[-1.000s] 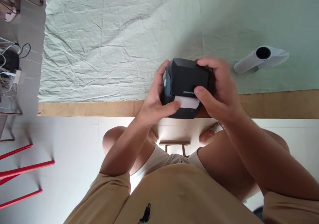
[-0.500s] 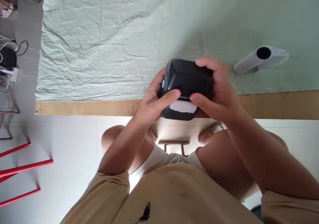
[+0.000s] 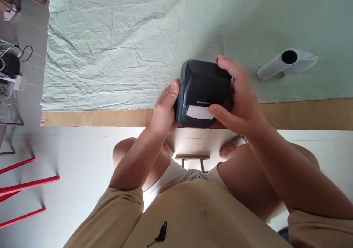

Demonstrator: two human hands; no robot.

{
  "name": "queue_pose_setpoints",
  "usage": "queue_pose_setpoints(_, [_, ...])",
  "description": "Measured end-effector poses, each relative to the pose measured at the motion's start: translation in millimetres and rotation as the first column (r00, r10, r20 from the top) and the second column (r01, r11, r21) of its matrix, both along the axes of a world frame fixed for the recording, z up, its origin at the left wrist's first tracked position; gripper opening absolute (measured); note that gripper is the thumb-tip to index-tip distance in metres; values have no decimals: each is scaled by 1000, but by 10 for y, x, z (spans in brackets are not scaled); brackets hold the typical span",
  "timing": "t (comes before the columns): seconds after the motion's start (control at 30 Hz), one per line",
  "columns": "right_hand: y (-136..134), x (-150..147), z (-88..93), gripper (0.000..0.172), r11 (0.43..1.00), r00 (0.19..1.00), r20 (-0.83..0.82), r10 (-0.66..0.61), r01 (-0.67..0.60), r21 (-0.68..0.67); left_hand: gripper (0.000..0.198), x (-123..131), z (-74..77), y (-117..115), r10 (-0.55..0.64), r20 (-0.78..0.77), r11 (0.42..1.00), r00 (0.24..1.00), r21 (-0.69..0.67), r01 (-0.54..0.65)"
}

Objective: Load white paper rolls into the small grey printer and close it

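Note:
A small black label printer (image 3: 205, 86) with a white paper strip (image 3: 199, 112) sticking out of its front slot sits at the table's near edge, over the pale green cloth (image 3: 124, 46). My left hand (image 3: 164, 110) grips its left side, thumb up against the casing. My right hand (image 3: 238, 97) wraps the right side, fingers over the top back corner and thumb resting on the front beside the paper.
A white paper roll (image 3: 285, 63) with a dark core lies on the cloth to the right. The wooden table edge (image 3: 96, 118) runs across below the cloth. Cables and a black device (image 3: 9, 66) lie on the floor at left, red metal bars (image 3: 24, 185) lower left.
My left thumb has come off the printer's front and moved to its left side. The printer has shifted slightly away from me and sits flatter, with the paper strip more exposed.

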State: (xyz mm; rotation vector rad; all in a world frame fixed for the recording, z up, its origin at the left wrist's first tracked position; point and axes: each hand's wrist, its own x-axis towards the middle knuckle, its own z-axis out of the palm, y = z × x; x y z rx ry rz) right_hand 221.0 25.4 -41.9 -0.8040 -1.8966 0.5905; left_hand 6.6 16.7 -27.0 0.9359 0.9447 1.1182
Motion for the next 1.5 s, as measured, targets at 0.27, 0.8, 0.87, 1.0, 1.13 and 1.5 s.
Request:
queue_pose_setpoints(0.27, [-53,10,124,70,998,995,87,-54,53,15,63,38,66,29,24,80,999,996,-41,-21])
queue_pose_setpoints(0.8, [27,-176,296,39,870,862,-178,-475,490,52,56,24,154,-47,-27,32,999,999,-27,28])
queue_pose_setpoints(0.87, [19,-188,317,36,847,850,-90,-519,525,78,57,21,150,-48,-24,26,999,999,-30,24])
queue_pose_setpoints(1.0, [25,-157,410,17,853,857,-58,-511,515,88,58,13,145,-46,-30,21,999,999,-41,31])
queue_pose_setpoints(1.13, [28,-123,502,16,878,884,-62,-464,468,103,58,19,157,-45,-27,29,998,999,-49,29])
queue_pose_setpoints(1.5, [-108,-45,721,16,948,769,585,-259,317,4,61,-19,159,-69,-78,-34,997,996,9,78])
